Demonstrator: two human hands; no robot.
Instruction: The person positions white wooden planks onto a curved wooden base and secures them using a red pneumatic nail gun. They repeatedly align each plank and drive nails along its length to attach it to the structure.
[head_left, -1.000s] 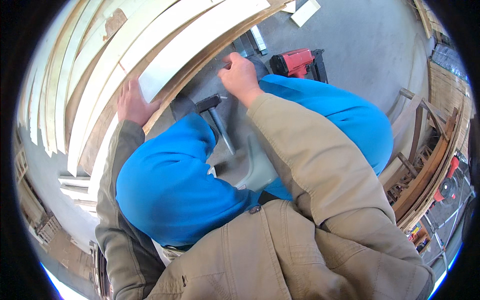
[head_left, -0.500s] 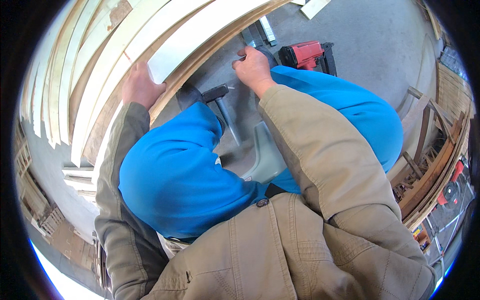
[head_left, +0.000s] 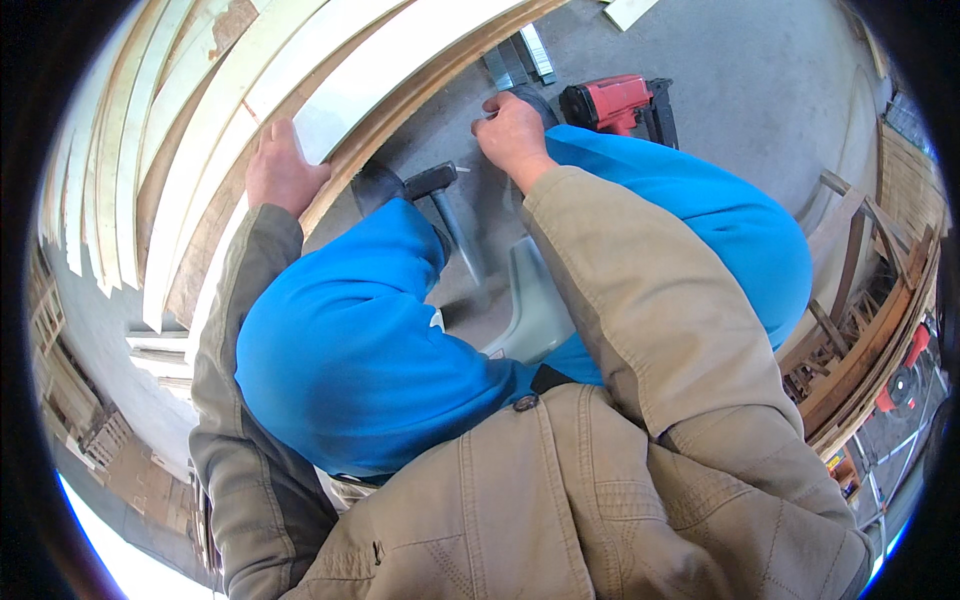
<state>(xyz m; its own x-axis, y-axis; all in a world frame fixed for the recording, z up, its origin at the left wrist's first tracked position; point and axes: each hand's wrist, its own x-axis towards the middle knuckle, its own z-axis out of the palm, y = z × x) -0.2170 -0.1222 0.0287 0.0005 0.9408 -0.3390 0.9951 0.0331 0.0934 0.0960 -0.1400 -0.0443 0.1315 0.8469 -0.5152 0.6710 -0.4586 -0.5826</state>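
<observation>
My left hand [head_left: 283, 168] is closed over the end of a pale wooden board [head_left: 350, 105], its thumb pointing right along the edge. The board lies with several other long planks at the upper left. My right hand [head_left: 513, 140] hovers above the floor near my right shoe, its fingers curled together; anything inside them is hidden. Between my feet is a hammer [head_left: 432, 182] with a dark head and a grey handle, close to my left shoe [head_left: 374, 188]. Just right of my right hand lies a red and black nail gun [head_left: 612, 103].
Strips of metal nails [head_left: 536, 52] lie on the floor beyond my right hand. Beneath me is a grey-green plastic stool [head_left: 535, 305]. Wooden frames and curved boards [head_left: 860, 350] are stacked at the right. A pale offcut [head_left: 628, 10] lies at the far edge.
My right hand has shifted very slightly right, its fingers drawn in more. My left hand stays on the board; the view has moved a little.
</observation>
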